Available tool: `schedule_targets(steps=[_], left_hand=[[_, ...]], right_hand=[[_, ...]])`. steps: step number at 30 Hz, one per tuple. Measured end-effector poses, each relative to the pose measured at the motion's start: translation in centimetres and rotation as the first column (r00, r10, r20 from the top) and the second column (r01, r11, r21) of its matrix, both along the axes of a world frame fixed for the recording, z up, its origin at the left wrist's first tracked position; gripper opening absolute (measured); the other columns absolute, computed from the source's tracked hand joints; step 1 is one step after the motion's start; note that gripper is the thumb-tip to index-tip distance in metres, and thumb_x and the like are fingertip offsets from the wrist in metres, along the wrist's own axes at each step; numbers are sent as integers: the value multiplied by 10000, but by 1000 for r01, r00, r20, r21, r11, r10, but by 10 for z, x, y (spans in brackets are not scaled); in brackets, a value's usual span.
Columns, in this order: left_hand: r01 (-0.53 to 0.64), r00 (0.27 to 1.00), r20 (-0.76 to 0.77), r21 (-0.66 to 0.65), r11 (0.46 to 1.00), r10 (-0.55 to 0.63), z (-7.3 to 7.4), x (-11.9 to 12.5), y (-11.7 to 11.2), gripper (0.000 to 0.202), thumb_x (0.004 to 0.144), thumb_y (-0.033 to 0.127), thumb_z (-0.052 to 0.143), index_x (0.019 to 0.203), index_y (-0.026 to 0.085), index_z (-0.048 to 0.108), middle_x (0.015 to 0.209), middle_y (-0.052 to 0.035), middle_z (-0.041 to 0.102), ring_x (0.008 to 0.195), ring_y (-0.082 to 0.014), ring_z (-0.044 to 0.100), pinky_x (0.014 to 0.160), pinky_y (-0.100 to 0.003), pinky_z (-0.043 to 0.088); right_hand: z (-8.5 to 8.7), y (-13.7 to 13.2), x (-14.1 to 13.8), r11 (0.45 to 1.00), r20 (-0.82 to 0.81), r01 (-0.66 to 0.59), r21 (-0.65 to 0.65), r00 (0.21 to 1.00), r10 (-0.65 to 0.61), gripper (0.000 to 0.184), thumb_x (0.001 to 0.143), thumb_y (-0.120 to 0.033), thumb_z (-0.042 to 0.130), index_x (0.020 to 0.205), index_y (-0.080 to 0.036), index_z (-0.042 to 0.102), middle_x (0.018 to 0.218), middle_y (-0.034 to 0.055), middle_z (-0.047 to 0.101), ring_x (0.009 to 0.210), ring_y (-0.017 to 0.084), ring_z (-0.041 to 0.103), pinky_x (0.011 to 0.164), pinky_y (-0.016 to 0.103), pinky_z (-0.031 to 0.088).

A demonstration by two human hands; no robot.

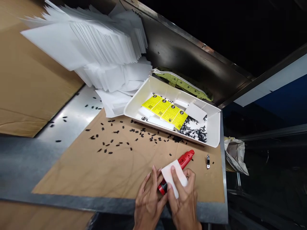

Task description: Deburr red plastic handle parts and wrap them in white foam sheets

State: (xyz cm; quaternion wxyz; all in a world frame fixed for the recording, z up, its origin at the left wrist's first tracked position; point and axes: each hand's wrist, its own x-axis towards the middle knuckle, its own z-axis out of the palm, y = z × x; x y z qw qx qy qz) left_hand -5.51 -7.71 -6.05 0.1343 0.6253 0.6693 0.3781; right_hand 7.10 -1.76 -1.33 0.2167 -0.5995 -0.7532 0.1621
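At lower centre, a probably soft white pad (168, 174), best edge-held, is pinched by the right hand (183, 198); the left hand's (149, 199) grip cannot be told.

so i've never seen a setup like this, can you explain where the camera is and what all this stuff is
There's no machine here: a person works with bare hands, and the single picture comes from a camera on their head, looking forward and down.

The right hand holds a white foam piece over a red-and-black tool. The left hand is close beside both; exactly what it touches is hard to tell.

Beneath is a cardboard sheet on a metal table, with small black pieces scattered about. The white bin contains yellow labels, white pieces and more black bits. Behind it sits a green zip pouch; stacked white sheets stand at upper left.
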Motion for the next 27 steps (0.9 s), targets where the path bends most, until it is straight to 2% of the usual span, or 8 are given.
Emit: schedule_targets(steps=[5, 8, 10, 13, 16, 18, 22, 27], left_hand=[[-9, 1000, 13, -36, 999, 9, 1, -1, -1, 870, 982, 339, 521, 1580, 146, -80, 1239, -108, 730, 1192, -270, 658, 1066, -436, 438], [9, 1000, -16, 8, 1000, -9, 0, -2, 0, 831, 996, 344, 482, 1582, 137, -70, 1227, -96, 737, 1196, -257, 656, 1046, -411, 454], [-5, 998, -61, 75, 997, 10, 0, -3, 2, 773, 1001, 319, 483, 1585, 113, 21, 1195, -89, 752, 1162, -235, 676, 1064, -385, 435], [32, 983, -182, 158, 987, -3, -2, -6, 4, 549, 1007, 272, 485, 1516, 141, 327, 1205, -72, 748, 1119, -217, 696, 1084, -376, 391], [97, 958, -283, 182, 979, -42, -3, -10, 6, 348, 1019, 274, 453, 1335, 159, 540, 1198, -67, 750, 1129, -243, 690, 1038, -398, 401], [87, 958, -284, 189, 978, -31, -3, -11, 6, 327, 1023, 294, 445, 1285, 146, 571, 1159, -73, 763, 1113, -259, 696, 1017, -407, 412], [75, 963, -269, 177, 981, -25, -2, -11, 7, 349, 1024, 323, 445, 1298, 144, 565, 1145, -72, 767, 1136, -269, 685, 1022, -417, 411], [90, 951, -308, 186, 979, -29, -7, -13, 11, 375, 1030, 372, 409, 1277, 144, 575, 1156, -95, 762, 1119, -272, 693, 995, -414, 423]], right_hand=[[0, -3, -5, 996, 31, 88, -2, 996, -88, 451, 999, -403, 419, 1386, -248, 592, 1166, 139, 475, 905, 252, 655, 706, 372, 566], [0, -1, -5, 1000, 12, 23, -6, 1000, -23, 434, 1001, -369, 429, 1413, -316, 554, 1169, 110, 473, 894, 228, 658, 696, 345, 567], [-1, 4, -3, 999, 25, 47, 2, 999, -47, 426, 1000, -376, 430, 1397, -311, 570, 1156, 107, 457, 934, 244, 642, 702, 359, 565], [-7, 8, 1, 977, 2, 201, 72, 979, -202, 435, 1001, -396, 434, 1385, -259, 585, 1188, 124, 427, 1008, 270, 611, 742, 392, 564], [-17, 0, 2, 986, -102, 141, 87, 986, -132, 460, 1015, -328, 435, 1472, -287, 473, 1309, 126, 393, 1112, 232, 590, 841, 350, 554], [-23, -1, 2, 990, -140, 94, 104, 987, -79, 463, 1019, -313, 429, 1480, -295, 457, 1328, 124, 384, 1158, 227, 572, 881, 345, 545], [-27, 4, 2, 965, -174, 232, 119, 962, -210, 455, 1020, -359, 390, 1436, -234, 526, 1276, 141, 399, 1169, 277, 557, 914, 432, 534], [-29, -8, -3, 994, -247, 107, 18, 964, -99, 468, 1026, -307, 394, 1493, -318, 430, 1326, 110, 402, 1101, 196, 616, 857, 315, 559]])
